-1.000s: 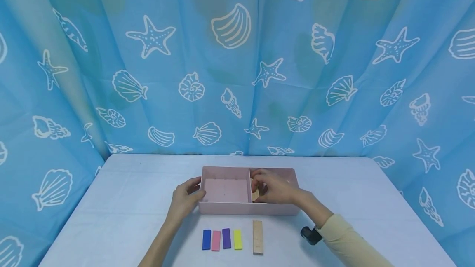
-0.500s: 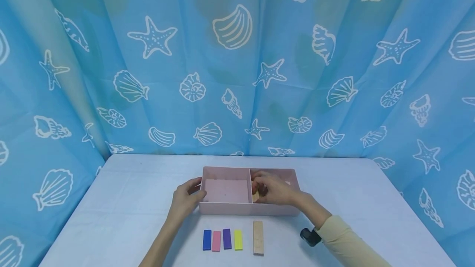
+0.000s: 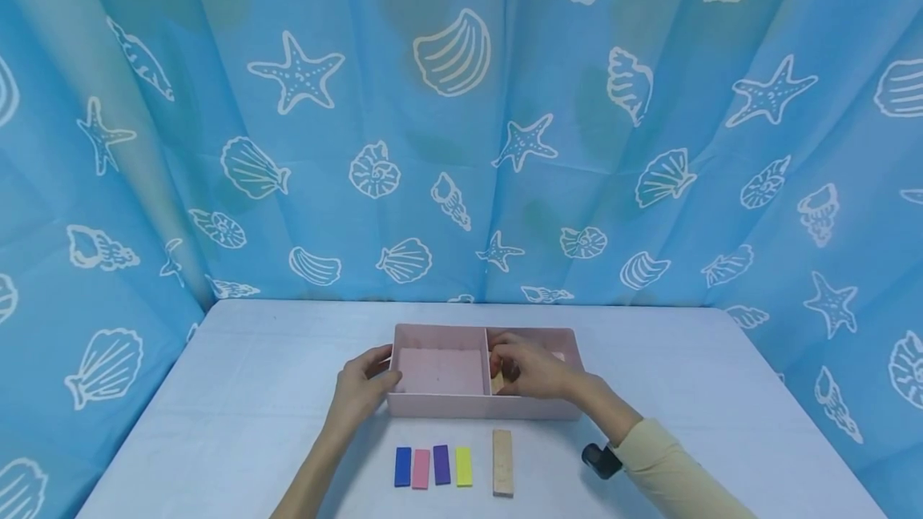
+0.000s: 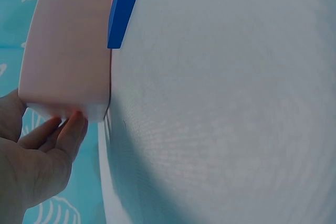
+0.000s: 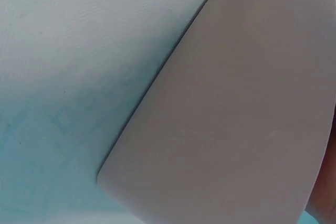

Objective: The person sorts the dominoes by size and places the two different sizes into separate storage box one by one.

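Observation:
A pink two-compartment box [image 3: 440, 407] stands on the table. At its left end my left hand [image 3: 358, 387] grips the wall, thumb at the rim; in the left wrist view the fingers of this left hand [image 4: 47, 166] touch the outer end wall. My right hand [image 3: 537, 371] reaches into the right compartment and pinches a light wooden block [image 3: 497, 380] beside the divider. The hand hides most of that block. From the right wrist, the box wall [image 5: 226, 103] covers nearly everything, with only a sliver of the hand [image 5: 323, 187] beyond the rim.
In front of the box lie a blue block [image 3: 402, 467], a pink block [image 3: 421, 468], a purple block [image 3: 441, 464] and a yellow block [image 3: 464, 466]. A longer wooden block [image 3: 502, 463] lies to their right. A shell-print curtain [image 3: 447, 142] hangs behind the table.
The right hand's fingers and the wooden block have shifted very slightly inside the right compartment. Left hand, box and the blocks on the table stay in place.

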A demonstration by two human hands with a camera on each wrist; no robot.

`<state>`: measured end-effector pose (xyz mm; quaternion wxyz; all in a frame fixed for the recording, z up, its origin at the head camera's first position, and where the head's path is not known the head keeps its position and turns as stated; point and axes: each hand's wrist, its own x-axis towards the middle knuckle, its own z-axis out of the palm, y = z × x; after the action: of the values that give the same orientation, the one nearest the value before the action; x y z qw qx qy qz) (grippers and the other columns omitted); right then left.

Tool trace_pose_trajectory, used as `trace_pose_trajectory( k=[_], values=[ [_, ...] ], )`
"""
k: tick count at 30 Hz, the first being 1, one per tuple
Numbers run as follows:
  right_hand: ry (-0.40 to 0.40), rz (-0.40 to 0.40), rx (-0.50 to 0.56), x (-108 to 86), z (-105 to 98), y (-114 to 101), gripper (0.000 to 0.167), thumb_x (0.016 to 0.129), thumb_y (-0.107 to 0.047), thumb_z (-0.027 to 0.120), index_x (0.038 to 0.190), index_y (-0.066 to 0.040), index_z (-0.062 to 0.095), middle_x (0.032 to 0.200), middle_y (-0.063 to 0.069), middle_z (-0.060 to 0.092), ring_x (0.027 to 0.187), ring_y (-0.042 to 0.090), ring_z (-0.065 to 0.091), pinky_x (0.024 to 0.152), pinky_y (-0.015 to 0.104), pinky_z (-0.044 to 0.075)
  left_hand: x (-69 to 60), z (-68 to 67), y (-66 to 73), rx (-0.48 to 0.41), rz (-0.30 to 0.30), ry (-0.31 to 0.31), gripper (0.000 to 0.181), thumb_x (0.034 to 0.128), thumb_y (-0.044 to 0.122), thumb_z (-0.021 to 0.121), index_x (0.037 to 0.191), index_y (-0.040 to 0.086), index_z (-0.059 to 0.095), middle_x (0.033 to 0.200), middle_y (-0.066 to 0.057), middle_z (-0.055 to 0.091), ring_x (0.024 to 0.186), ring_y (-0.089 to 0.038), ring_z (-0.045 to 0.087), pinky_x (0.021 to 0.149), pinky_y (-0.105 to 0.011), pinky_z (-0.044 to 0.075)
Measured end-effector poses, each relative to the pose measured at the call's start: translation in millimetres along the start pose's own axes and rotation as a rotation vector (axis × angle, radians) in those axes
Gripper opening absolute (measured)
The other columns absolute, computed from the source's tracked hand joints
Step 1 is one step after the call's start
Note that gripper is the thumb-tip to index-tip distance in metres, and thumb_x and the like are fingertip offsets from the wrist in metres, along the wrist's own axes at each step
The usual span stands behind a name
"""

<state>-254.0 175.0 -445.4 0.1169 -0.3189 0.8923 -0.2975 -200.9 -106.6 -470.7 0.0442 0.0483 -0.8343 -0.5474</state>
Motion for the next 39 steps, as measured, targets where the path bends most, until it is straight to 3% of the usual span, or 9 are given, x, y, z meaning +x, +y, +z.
trace_pose_trajectory(
  k=[5, 15, 23, 39],
  values=[
    [-0.001, 0.006, -0.012, 0.5, 0.8, -2.8, 0.026, 0.079, 0.001, 0.08, 0.092, -0.014, 0.064, 0.126, 0.011, 0.053, 0.087, 0.018, 0.055, 0.072, 0.026, 0.055, 1.1, 0.7, -1.9, -0.003, -0.004, 0.005, 0.047, 0.0907, 0.008, 0.064, 0.135, -0.004, 0.056, 0.136, -0.023, 0.057, 0.125, -0.041, 0.054, 0.099, -0.051, 0.048],
    [-0.026, 0.044, -0.037, 0.7, 1.6, -1.9, 0.028, 0.08, -0.004, 0.08, 0.098, -0.016, 0.062, 0.098, -0.002, 0.052, 0.084, 0.015, 0.055, 0.07, 0.023, 0.053, 0.6, 0.0, -1.7, 0.008, -0.005, -0.001, 0.047, 0.0908, 0.009, 0.064, 0.135, -0.004, 0.055, 0.135, -0.024, 0.057, 0.125, -0.041, 0.054, 0.099, -0.052, 0.048],
    [-0.031, 0.032, -0.035, 1.1, 0.5, 0.0, 0.028, 0.08, -0.004, 0.08, 0.097, -0.017, 0.062, 0.098, -0.003, 0.052, 0.083, 0.016, 0.056, 0.07, 0.023, 0.053, 0.0, 1.0, -0.3, -0.006, -0.022, 0.0, 0.046, 0.0912, 0.007, 0.064, 0.136, -0.004, 0.055, 0.136, -0.023, 0.056, 0.126, -0.041, 0.053, 0.099, -0.05, 0.048],
    [0.012, -0.002, 0.05, -8.8, -5.5, 2.4, 0.018, 0.086, -0.015, 0.078, 0.101, -0.016, 0.067, 0.136, 0.009, 0.052, 0.093, 0.018, 0.058, 0.08, 0.036, 0.057, 0.3, -0.1, -1.2, -0.01, -0.01, -0.006, 0.046, 0.0915, 0.007, 0.063, 0.136, -0.004, 0.055, 0.136, -0.024, 0.056, 0.126, -0.041, 0.053, 0.098, -0.051, 0.048]
  ],
)
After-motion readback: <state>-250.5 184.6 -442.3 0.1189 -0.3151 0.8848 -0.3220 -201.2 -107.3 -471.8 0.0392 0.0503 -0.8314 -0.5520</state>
